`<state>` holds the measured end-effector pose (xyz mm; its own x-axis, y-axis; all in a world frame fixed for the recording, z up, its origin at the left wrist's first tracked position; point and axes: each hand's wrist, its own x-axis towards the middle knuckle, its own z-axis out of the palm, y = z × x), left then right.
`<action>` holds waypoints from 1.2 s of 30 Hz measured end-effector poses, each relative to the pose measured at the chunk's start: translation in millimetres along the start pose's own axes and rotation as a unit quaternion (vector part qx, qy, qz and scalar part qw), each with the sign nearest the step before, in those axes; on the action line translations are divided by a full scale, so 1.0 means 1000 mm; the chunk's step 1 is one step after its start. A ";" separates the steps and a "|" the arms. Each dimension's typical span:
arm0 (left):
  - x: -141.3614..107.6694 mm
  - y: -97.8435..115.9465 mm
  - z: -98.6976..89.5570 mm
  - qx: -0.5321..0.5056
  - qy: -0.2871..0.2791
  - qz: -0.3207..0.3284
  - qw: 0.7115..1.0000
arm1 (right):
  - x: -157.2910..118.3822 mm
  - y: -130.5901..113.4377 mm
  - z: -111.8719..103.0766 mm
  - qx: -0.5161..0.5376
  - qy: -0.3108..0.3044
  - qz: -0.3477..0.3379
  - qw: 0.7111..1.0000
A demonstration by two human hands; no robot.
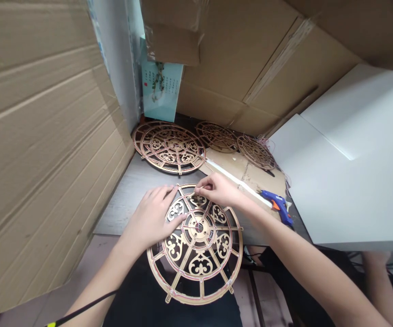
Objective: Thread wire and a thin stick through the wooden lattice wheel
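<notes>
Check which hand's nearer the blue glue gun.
Right. Right hand touches the fretwork wheel's top rim, left of the glue gun; left hand lies farther left on the wheel.

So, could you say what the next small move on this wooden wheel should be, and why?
Probably press the thin red wire along the spoke at the fingertips of the right hand, while the left hand steadies the wheel, since those fingertips sit on it.

A makeshift craft workshop: brown corrugated cardboard sheets [39, 150] line the walls, and a blue-and-orange hot glue gun [276, 204] and round fretwork wooden panels [169, 147] share a grey wood-grain bench [128, 200].
</notes>
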<state>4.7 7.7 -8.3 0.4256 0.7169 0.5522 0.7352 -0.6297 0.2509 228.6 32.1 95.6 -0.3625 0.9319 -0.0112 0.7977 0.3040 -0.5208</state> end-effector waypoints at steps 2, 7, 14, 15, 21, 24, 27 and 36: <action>0.000 0.000 0.000 0.000 -0.001 0.000 1.000 | -0.001 -0.003 0.003 -0.012 0.009 -0.007 1.000; 0.000 0.000 0.001 0.000 -0.001 0.000 1.000 | 0.000 -0.007 0.007 -0.050 0.025 -0.023 0.998; 0.001 -0.001 0.002 -0.002 -0.003 0.000 1.000 | -0.001 -0.009 0.005 -0.064 0.031 -0.033 0.997; 0.001 -0.001 0.002 -0.002 -0.002 0.000 1.000 | -0.001 -0.008 0.005 -0.066 0.029 -0.033 0.997; 0.000 -0.001 0.000 -0.004 0.001 0.000 1.000 | -0.003 -0.012 0.010 -0.081 0.031 -0.042 0.995; 0.001 -0.001 0.000 -0.006 0.000 0.004 1.000 | -0.005 -0.018 0.012 -0.099 0.042 -0.055 0.993; 0.001 -0.001 0.000 -0.006 -0.001 0.005 1.000 | -0.004 -0.020 0.010 -0.107 0.039 -0.062 0.992; 0.001 -0.001 0.001 -0.007 0.006 0.005 1.000 | 0.003 -0.008 0.007 -0.087 0.003 -0.065 0.994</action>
<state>5.0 9.5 -9.3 0.4255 0.7072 0.5646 0.7239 -0.6404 0.2566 217.8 31.1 93.7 -0.4653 0.8836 0.0521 0.8162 0.4510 -0.3612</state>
